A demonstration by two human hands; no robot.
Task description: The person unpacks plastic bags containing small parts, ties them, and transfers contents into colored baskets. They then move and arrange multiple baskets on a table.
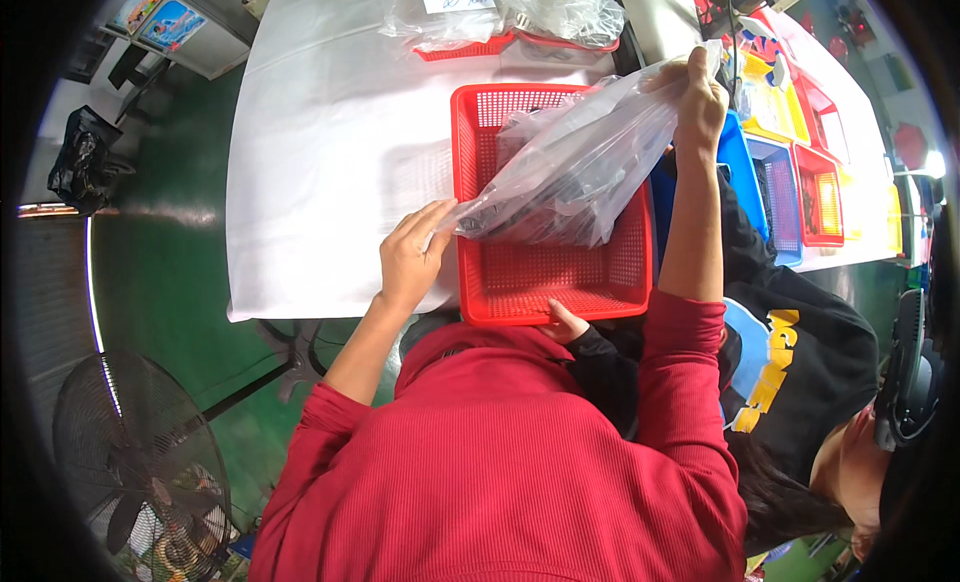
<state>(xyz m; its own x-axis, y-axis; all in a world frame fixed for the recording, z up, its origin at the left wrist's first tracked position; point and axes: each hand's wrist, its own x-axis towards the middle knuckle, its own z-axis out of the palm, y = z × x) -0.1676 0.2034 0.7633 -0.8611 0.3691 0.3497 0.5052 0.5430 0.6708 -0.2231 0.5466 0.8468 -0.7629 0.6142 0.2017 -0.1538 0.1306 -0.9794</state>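
Observation:
A clear plastic bag [620, 147] stretches slantwise over a red plastic basket [470, 142], with dark contents that I cannot make out showing through its lower part. My right hand [703, 107] is closed on the bag's upper right end, thumb upward, raised above the basket's far right side. At the left rim of the basket, my left hand [412, 250] pinches the bag's lower left corner, its fingers bent toward the plastic. Another person's hand [567, 323] touches the basket's near rim. Part of the basket's inside is hidden beneath the bag.
A white-covered table [320, 182] carries the basket. Red trays [465, 51] with plastic bags lie at the back. Blue, yellow and red baskets [820, 197] stand to the right. Close on my right is a person in a black top [810, 352]. A fan [140, 452] stands lower left.

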